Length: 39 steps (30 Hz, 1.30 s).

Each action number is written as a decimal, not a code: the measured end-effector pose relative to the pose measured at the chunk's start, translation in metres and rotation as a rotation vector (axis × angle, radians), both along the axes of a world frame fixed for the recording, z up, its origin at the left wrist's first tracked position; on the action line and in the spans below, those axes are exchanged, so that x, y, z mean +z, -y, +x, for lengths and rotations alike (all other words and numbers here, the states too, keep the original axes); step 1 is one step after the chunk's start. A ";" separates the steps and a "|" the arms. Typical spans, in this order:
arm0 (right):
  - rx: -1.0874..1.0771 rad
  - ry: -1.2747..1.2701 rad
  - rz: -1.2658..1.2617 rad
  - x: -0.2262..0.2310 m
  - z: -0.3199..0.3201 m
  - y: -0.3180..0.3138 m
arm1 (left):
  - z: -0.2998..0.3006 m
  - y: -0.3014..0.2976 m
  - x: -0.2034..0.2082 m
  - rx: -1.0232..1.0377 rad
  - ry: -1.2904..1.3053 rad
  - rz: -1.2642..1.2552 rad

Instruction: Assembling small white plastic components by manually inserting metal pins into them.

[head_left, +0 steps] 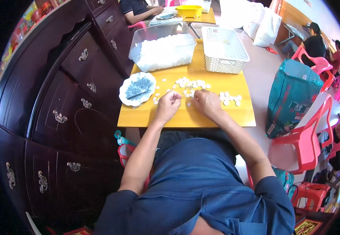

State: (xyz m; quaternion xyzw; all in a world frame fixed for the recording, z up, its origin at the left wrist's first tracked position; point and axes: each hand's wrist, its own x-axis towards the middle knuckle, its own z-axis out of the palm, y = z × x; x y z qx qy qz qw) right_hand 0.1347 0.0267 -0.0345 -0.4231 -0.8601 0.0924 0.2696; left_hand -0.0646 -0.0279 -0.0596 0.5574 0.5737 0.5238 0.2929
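My left hand (169, 105) is closed above the yellow table, thumb and fingers pressed together in a pinch. Whatever it may hold is too small to make out. Just to the right, my right hand (208, 103) curls its fingers down beside a loose heap of small white round pieces (185, 82); its fingertips are partly hidden. More white pieces (226, 98) lie to the right of that hand. A few small clear bits (156, 99) are scattered by my left hand. At the left, a white scalloped plate (125, 85) holds many small blue-grey translucent parts (140, 87) and a dark thin stick.
Behind stand a clear tub (136, 37) full of white pieces and a white perforated basket (226, 64). Dark drawers (76, 117) line the left. On the right are a teal sack (291, 98) and pink chairs (305, 141). Other people (315, 45) sit farther off.
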 end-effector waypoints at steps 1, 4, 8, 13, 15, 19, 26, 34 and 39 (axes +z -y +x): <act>-0.015 0.031 -0.009 0.000 -0.002 -0.001 | -0.002 0.000 -0.002 -0.022 0.000 -0.023; -0.016 0.079 0.000 0.002 -0.006 -0.001 | -0.005 0.001 -0.009 -0.024 -0.013 -0.016; 0.014 0.026 0.061 -0.008 -0.008 -0.007 | -0.005 -0.001 -0.013 -0.008 -0.033 0.033; 0.054 0.050 0.046 -0.004 -0.008 -0.008 | -0.004 0.005 0.001 -0.007 -0.060 0.007; 0.078 -0.027 0.022 0.000 -0.004 -0.002 | -0.003 0.006 0.002 -0.007 -0.069 -0.014; 0.133 -0.268 -0.229 0.014 0.011 0.013 | 0.003 0.008 0.003 -0.080 0.059 -0.007; 0.209 -0.815 -0.947 -0.002 0.028 0.012 | 0.029 0.017 0.011 -0.218 0.163 -0.031; 0.228 -0.935 -1.034 -0.014 0.026 0.014 | 0.032 0.019 0.015 -0.204 0.021 0.000; 0.185 -0.968 -1.070 -0.013 0.024 0.016 | 0.035 0.020 0.014 -0.161 0.071 0.096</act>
